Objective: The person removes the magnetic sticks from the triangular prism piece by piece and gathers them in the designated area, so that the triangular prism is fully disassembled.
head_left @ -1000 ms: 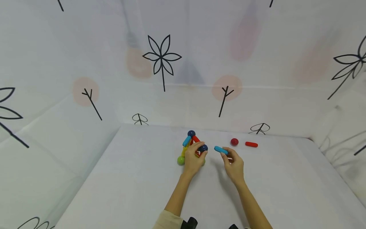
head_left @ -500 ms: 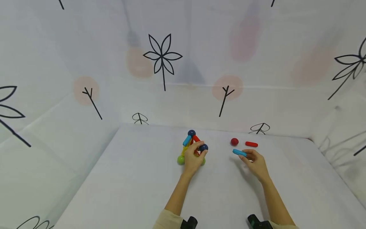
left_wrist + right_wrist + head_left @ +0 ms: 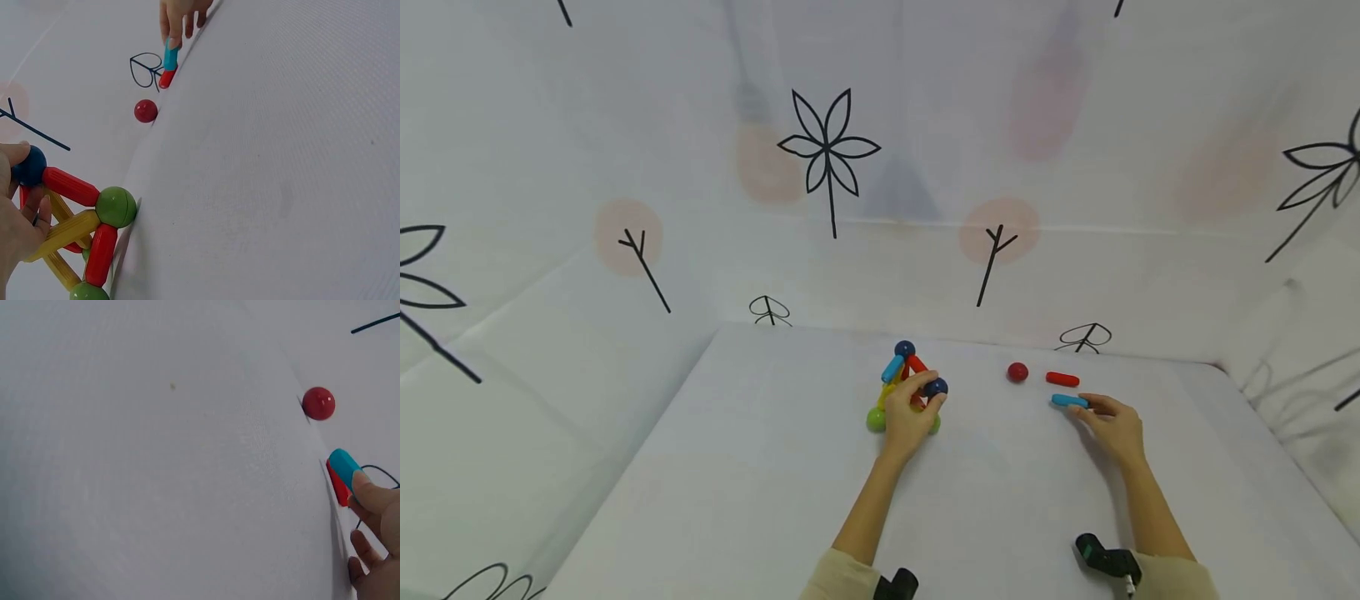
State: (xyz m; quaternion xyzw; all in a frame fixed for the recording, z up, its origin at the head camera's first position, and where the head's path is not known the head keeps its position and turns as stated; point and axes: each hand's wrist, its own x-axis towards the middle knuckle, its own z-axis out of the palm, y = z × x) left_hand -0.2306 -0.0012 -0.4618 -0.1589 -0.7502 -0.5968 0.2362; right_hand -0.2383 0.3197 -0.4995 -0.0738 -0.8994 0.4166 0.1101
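Note:
My left hand (image 3: 907, 419) grips a structure of coloured rods and balls, its fingers and thumb at the dark blue ball (image 3: 936, 387). In the left wrist view the structure shows red rods (image 3: 72, 186), yellow rods (image 3: 65, 234) and green balls (image 3: 116, 207); part of it lies behind the hand. A light blue rod (image 3: 892, 368) and a second blue ball (image 3: 905, 350) form its top. To the right, my right hand (image 3: 1112, 427) pinches one end of another light blue rod (image 3: 1069, 401) between thumb and fingers, close over the table.
Just beyond the held rod lies a loose red rod (image 3: 1063, 379). Left of that rests a dark red ball (image 3: 1017, 372). The white table (image 3: 985, 517) meets a white cloth backdrop (image 3: 895, 275) printed with plants at its far edge.
My right hand has carried the light blue rod rightward, away from the structure, to just in front of the loose red rod. My left hand has kept its hold on the structure.

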